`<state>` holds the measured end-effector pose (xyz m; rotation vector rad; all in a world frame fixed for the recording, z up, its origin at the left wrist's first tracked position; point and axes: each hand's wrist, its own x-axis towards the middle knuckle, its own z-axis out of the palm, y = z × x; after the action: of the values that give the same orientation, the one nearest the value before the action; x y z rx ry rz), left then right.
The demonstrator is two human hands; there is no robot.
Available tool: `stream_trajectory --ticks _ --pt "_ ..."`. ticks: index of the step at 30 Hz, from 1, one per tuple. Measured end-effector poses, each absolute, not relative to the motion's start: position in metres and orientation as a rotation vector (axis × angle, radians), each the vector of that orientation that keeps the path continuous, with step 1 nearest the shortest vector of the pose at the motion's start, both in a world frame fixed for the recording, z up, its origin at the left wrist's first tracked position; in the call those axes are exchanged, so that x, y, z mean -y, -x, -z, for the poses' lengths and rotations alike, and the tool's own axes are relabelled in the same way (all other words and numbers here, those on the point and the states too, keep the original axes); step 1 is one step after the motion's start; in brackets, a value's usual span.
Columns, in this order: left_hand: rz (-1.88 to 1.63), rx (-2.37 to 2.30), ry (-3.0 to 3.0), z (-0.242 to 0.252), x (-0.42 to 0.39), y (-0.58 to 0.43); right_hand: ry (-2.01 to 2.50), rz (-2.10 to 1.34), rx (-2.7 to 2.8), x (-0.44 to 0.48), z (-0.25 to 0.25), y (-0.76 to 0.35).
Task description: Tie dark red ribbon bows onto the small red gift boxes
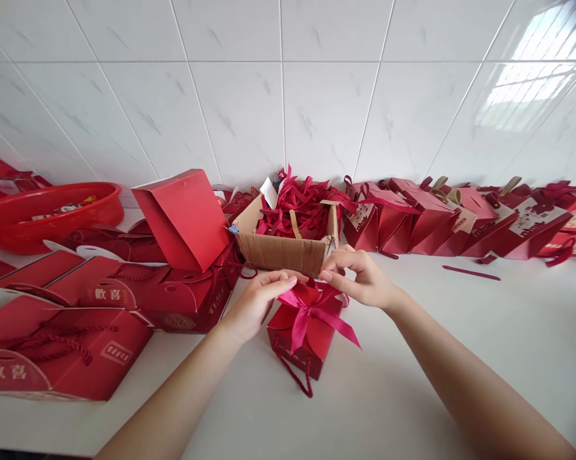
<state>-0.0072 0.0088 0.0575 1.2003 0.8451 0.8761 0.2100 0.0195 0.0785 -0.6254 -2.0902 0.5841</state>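
A small red gift box (303, 338) stands on the white table in front of me, with a twisted dark-red cord handle (292, 377) hanging down its near side. A bright pink ribbon bow (305, 310) sits on its top, tails spread to both sides. At the bow's left edge is my left hand (261, 297), fingers stretched out and thumb close to the ribbon. My right hand (359, 275) hovers over the box's back right corner, its fingers loosely bent and thumb apart from them. I see nothing held in either hand; the ribbon behind the fingertips is partly hidden.
Behind the gift box stands a cardboard box (288, 252) full of red ribbons (302, 204). Several red boxes (192, 294) crowd the left, near a red plastic basin (52, 223). More gift boxes (426, 217) line the wall at right; a loose ribbon strip (470, 273) lies before them.
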Motion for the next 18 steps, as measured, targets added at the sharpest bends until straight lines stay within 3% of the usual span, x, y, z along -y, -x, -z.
stream_trajectory --ticks 4,9,18 --pt "-0.854 -0.768 -1.113 -0.0576 -0.0093 0.0068 0.726 -0.686 2.027 -0.0197 -0.0803 -0.2122" --pt "-0.893 -0.762 -0.997 -0.0564 -0.0098 0.0061 0.725 -0.486 1.897 -0.0204 -0.0818 -0.2137" --pt "-1.019 -0.870 -1.009 -0.0521 -0.0152 0.0048 0.744 -0.656 2.027 -0.0133 -0.0820 -0.2038"
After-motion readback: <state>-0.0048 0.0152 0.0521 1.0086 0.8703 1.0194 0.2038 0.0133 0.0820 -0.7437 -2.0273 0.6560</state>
